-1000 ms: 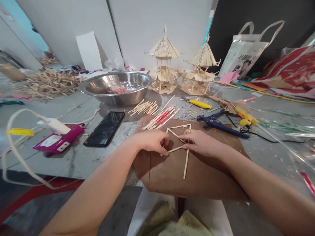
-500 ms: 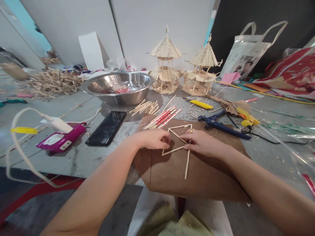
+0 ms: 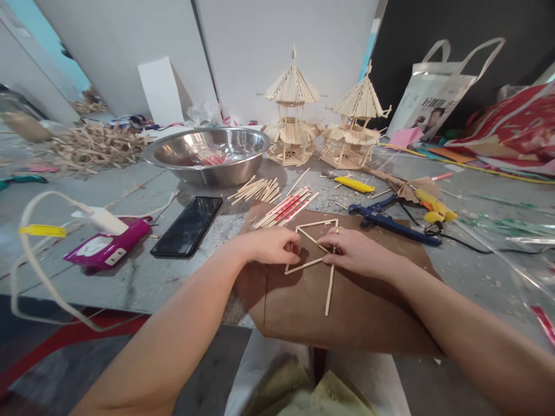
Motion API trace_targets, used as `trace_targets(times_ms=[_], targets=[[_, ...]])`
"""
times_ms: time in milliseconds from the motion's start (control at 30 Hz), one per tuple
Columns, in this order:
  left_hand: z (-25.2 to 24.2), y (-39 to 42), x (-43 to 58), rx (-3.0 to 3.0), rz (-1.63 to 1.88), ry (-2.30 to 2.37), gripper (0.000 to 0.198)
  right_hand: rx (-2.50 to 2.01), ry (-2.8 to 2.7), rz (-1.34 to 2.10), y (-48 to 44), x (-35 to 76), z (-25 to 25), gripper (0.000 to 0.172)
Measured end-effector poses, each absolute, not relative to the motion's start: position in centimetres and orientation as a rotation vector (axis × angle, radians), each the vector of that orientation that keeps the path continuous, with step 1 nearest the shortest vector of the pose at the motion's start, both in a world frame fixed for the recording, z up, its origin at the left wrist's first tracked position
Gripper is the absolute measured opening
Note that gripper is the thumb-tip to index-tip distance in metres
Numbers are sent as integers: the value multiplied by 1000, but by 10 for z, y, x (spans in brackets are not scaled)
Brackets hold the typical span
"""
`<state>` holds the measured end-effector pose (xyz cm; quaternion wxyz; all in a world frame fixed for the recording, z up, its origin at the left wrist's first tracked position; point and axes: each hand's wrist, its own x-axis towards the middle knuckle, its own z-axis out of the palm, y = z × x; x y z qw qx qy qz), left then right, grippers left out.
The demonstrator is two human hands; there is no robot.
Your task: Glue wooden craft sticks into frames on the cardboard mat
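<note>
On a brown board (image 3: 299, 312) lies an outline of thin wooden sticks (image 3: 306, 265) joined at angles. My left hand (image 3: 275, 245) is closed at its left side, thumb and fingertips pinching a stick there, partly hidden by the fingers. At the other side, my right hand (image 3: 351, 249), with a ring on one finger, pinches the sticks where several meet. One loose-ended stick (image 3: 329, 292) slants from under that hand toward the board's front. Just beyond the frame is a bundle of sticks, some with red wrappers (image 3: 288, 208).
Past the board are a pile of short sticks (image 3: 258, 190), a steel basin (image 3: 208, 153) and two stick pagodas (image 3: 292, 115). To the right lie a blue cutter (image 3: 390, 224), a yellow knife (image 3: 354, 184) and a glue gun (image 3: 436, 208). A phone (image 3: 187, 226) and a purple power strip (image 3: 108, 245) sit left.
</note>
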<state>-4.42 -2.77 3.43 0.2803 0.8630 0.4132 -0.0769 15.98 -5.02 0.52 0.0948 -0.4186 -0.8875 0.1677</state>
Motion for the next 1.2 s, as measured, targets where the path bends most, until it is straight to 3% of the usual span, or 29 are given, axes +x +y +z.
trace_targets(times_ms=[333, 1200], targets=[[34, -28, -44, 2142, -249, 1158, 21, -1202, -2754, 317, -54, 156, 5, 18], [32, -25, -46, 2161, -231, 1063, 21, -1199, -2733, 430, -53, 154, 3, 18]])
